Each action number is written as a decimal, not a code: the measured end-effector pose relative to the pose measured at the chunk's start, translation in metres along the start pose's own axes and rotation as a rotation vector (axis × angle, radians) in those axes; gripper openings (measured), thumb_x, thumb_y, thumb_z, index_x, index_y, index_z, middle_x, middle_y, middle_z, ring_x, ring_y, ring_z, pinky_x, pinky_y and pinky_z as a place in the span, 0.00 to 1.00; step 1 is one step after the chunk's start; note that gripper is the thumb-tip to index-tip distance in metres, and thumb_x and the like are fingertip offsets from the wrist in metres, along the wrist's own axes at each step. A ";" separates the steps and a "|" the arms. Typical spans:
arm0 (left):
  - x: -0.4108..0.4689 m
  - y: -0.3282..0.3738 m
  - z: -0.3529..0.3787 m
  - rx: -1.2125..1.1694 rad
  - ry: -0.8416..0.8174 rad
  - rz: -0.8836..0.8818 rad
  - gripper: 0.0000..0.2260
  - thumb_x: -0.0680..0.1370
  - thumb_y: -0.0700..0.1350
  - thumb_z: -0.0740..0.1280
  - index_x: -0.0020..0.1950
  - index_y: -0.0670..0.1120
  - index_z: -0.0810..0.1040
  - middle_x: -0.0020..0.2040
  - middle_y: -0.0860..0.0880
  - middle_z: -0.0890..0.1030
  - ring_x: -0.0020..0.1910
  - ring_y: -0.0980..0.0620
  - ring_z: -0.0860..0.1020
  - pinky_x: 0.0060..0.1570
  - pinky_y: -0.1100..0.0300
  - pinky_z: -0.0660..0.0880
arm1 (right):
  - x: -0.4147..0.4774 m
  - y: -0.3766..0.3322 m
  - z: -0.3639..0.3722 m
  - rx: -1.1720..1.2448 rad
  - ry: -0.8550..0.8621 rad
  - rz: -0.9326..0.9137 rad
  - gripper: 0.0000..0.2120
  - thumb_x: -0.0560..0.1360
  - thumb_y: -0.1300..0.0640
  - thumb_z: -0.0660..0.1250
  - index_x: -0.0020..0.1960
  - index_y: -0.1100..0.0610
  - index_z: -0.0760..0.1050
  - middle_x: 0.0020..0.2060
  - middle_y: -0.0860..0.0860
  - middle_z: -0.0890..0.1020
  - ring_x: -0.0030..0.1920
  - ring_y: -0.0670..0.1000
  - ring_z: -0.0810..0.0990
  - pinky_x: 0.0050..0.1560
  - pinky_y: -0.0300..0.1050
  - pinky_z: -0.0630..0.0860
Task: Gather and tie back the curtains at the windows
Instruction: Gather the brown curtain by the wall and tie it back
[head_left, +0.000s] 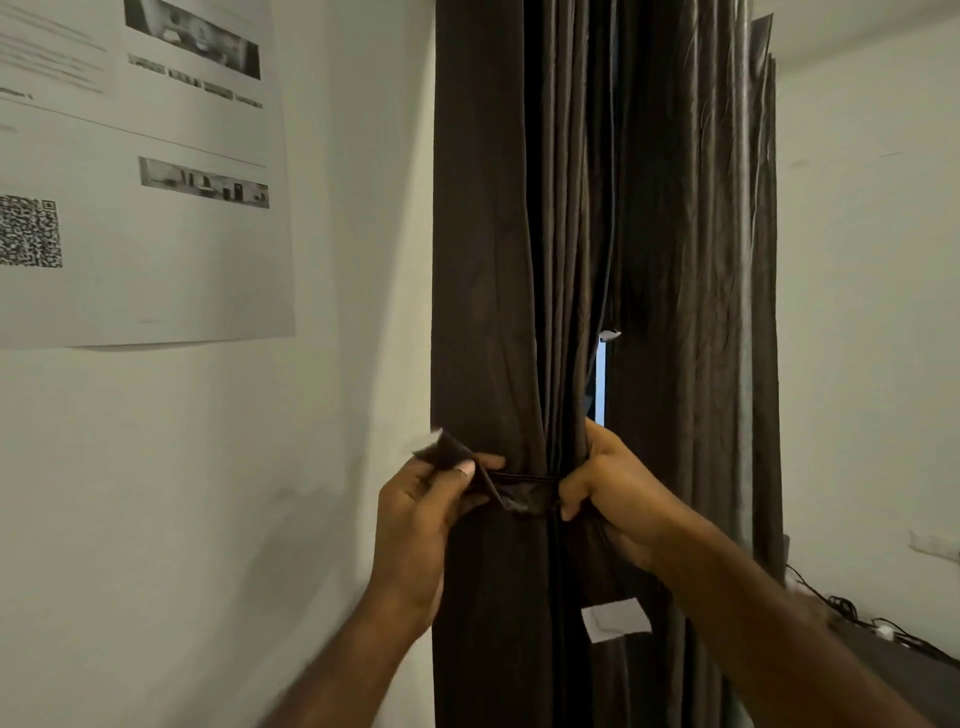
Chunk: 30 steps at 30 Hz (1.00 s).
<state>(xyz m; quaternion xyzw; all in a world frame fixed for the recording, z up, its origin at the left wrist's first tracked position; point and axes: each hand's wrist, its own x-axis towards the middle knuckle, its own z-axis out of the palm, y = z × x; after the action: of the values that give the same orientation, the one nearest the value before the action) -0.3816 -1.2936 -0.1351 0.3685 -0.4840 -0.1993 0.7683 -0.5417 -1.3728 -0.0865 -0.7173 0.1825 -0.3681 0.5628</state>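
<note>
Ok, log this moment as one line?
stage: tying | left hand: pinching tie-back end | right hand: gripping other end | curtain: bunched | knot: not visible

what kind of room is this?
Probably an indoor office or rented room: dark curtain over a window, printed notice with QR code on the white wall, cables on a dark surface at right.
</note>
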 end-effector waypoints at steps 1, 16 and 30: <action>-0.001 0.001 0.005 -0.061 0.054 -0.033 0.09 0.80 0.36 0.61 0.51 0.42 0.82 0.50 0.42 0.85 0.55 0.44 0.83 0.58 0.45 0.77 | 0.000 0.001 0.003 0.075 0.035 0.032 0.31 0.63 0.82 0.53 0.55 0.58 0.78 0.49 0.61 0.84 0.52 0.61 0.82 0.55 0.61 0.79; 0.000 -0.009 0.022 0.069 0.303 -0.092 0.15 0.78 0.37 0.68 0.60 0.53 0.75 0.54 0.47 0.81 0.55 0.47 0.82 0.58 0.47 0.79 | 0.020 0.009 0.030 0.176 0.404 0.099 0.13 0.67 0.78 0.55 0.49 0.78 0.72 0.31 0.60 0.74 0.31 0.54 0.75 0.29 0.42 0.76; 0.025 -0.018 0.042 0.490 0.333 0.013 0.10 0.75 0.36 0.68 0.42 0.52 0.76 0.43 0.50 0.80 0.41 0.50 0.79 0.48 0.52 0.80 | 0.012 0.012 0.023 0.440 0.248 0.127 0.18 0.65 0.79 0.50 0.34 0.66 0.76 0.29 0.60 0.79 0.32 0.58 0.79 0.31 0.45 0.76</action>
<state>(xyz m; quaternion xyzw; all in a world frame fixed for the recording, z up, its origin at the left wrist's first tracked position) -0.4068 -1.3375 -0.1236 0.5674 -0.3875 -0.0083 0.7266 -0.5151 -1.3684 -0.0958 -0.5140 0.2102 -0.4480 0.7007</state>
